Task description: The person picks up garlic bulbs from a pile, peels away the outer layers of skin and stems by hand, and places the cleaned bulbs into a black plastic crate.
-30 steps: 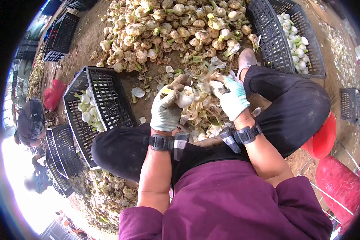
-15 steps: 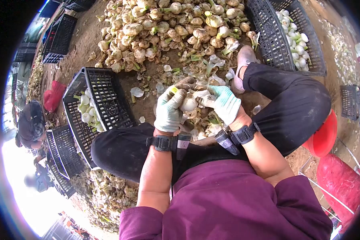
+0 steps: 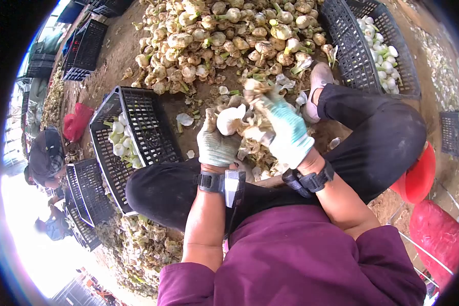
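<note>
My left hand [image 3: 217, 143], in a dirt-stained pale glove, is closed around a garlic bulb [image 3: 230, 120] whose smooth white side faces up. Just to its right is my right hand [image 3: 288, 127], in a mint-green glove with soiled, motion-smeared fingertips. Loose papery garlic skin [image 3: 259, 122] lies between its fingers and thumb, close beside the bulb. Both hands are above the ground in front of my crossed legs. Parts of the bulb are hidden by the left fingers.
A large heap of unpeeled garlic [image 3: 224, 46] lies ahead. Black crates with white bulbs stand left [image 3: 148, 127] and right [image 3: 349, 51]. A red bowl [image 3: 418, 173] and red sack [image 3: 438, 234] sit at right. Another person [image 3: 46, 158] is at far left.
My right hand has swung up and its fingers now point away from me, with skin pulled off the bulb. The bulb in my left hand shows more white surface.
</note>
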`<action>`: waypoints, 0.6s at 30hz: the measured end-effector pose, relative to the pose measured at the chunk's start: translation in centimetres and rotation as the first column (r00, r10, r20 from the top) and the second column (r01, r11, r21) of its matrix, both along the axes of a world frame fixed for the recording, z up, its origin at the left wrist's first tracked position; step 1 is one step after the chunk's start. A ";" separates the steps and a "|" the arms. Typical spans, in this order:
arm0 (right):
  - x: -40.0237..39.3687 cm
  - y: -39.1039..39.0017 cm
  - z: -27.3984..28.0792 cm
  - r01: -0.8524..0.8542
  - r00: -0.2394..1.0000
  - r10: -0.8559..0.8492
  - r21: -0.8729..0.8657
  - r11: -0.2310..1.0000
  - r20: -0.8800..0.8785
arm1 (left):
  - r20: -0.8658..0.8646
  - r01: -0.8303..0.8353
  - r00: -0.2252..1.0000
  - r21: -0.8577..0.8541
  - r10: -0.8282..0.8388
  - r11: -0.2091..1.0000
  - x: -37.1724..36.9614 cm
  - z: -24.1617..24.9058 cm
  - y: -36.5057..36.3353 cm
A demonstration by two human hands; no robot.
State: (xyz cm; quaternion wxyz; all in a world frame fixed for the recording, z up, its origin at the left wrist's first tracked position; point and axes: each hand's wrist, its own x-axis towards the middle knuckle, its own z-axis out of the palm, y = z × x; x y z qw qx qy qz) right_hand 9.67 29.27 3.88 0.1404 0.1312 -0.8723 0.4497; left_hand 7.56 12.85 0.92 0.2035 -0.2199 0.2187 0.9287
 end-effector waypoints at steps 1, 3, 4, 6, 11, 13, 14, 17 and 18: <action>0.0 -0.6 0.9 -0.009 0.997 0.011 0.019 1.000 -0.070 | -0.030 0.084 0.996 0.133 -0.081 0.988 0.2 -0.6 -0.4; -0.1 -1.6 0.2 -0.024 0.999 0.021 -0.129 0.991 -0.025 | 0.075 0.079 0.994 0.071 -0.084 0.994 0.2 -0.9 0.5; 0.1 -1.7 -0.6 0.011 1.000 -0.014 -0.123 0.992 -0.023 | 0.073 0.080 0.994 0.072 -0.085 0.994 0.2 -0.9 0.7; 0.8 -1.6 -1.8 -0.009 1.000 0.011 -0.090 0.996 0.021 | 0.066 0.018 0.998 -0.067 -0.013 0.998 0.1 -1.1 0.8; 0.6 0.0 -2.8 -0.029 0.926 0.131 -0.279 0.960 0.355 | 0.010 -0.002 1.000 0.061 0.001 0.998 -1.3 0.3 -0.1; 0.1 0.1 -2.5 0.046 0.939 0.021 -0.186 0.981 0.344 | -0.020 -0.107 0.994 0.014 0.107 0.994 -1.3 -0.2 0.4; 0.1 0.0 -2.6 0.053 0.963 -0.034 -0.067 0.996 0.268 | -0.026 -0.102 0.995 -0.065 0.100 0.993 -1.2 0.0 0.9; -0.4 -1.1 -1.5 0.016 0.813 -0.092 0.136 0.991 0.574 | -0.085 0.017 0.996 -0.217 -0.036 0.976 -0.3 0.6 2.4; -0.4 -1.2 -1.4 -0.007 0.803 -0.030 0.060 0.998 0.595 | -0.054 0.020 0.998 -0.217 -0.032 0.976 -0.1 0.2 2.9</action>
